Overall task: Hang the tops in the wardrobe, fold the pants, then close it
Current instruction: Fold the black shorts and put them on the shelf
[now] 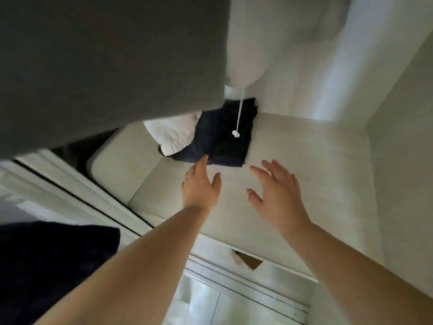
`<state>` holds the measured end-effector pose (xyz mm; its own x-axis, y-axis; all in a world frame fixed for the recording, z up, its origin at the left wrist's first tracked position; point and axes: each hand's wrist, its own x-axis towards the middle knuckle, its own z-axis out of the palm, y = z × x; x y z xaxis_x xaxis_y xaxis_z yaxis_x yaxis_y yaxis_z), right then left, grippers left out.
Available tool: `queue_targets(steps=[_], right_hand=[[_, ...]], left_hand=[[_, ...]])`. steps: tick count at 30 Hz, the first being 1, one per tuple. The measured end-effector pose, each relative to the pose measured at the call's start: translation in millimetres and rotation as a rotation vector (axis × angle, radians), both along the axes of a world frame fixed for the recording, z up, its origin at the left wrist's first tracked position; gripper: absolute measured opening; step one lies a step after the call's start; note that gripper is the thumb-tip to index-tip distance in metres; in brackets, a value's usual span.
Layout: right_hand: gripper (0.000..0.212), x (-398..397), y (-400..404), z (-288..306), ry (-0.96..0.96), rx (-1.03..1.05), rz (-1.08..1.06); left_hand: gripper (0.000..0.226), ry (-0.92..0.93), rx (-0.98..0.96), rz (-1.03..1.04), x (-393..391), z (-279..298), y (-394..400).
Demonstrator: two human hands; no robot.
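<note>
Both my hands loose, holding nothing: left hand (pixel 201 184) fingertips at folded dark pants (pixel 222 134) mid-frame, right hand (pixel 277 191) just right, above wardrobe shelf (pixel 304 160).

Looks like a bedroom closet in someone's home, seen from right inside the wardrobe (pixel 293 207). Pale wood-grain floor panel and walls all around, a grey top (pixel 105 66) and a white top (pixel 269 38) hanging down from above, and folded dark pants (pixel 225 134) next to a folded white garment (pixel 173 134) stacked at the far end. Sliding door tracks (pixel 77 198) run along the near left edge.
</note>
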<state>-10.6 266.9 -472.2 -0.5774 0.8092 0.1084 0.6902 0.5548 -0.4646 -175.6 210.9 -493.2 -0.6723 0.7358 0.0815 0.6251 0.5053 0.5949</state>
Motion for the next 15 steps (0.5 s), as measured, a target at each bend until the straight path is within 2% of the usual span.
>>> queue_targets(steps=[3, 8, 15], right_hand=[[0.052, 23, -30, 36, 0.012, 0.001, 0.055], [0.053, 69, -91, 94, -0.108, -0.052, 0.169], [0.053, 122, -188, 161, -0.121, -0.024, 0.407]], left_hand=[[0.056, -0.047, -0.008, 0.007, 29, 28, -49], [0.053, -0.081, -0.005, 0.039, 82, 67, -148], [0.052, -0.086, 0.111, 0.167, 183, 120, -272]])
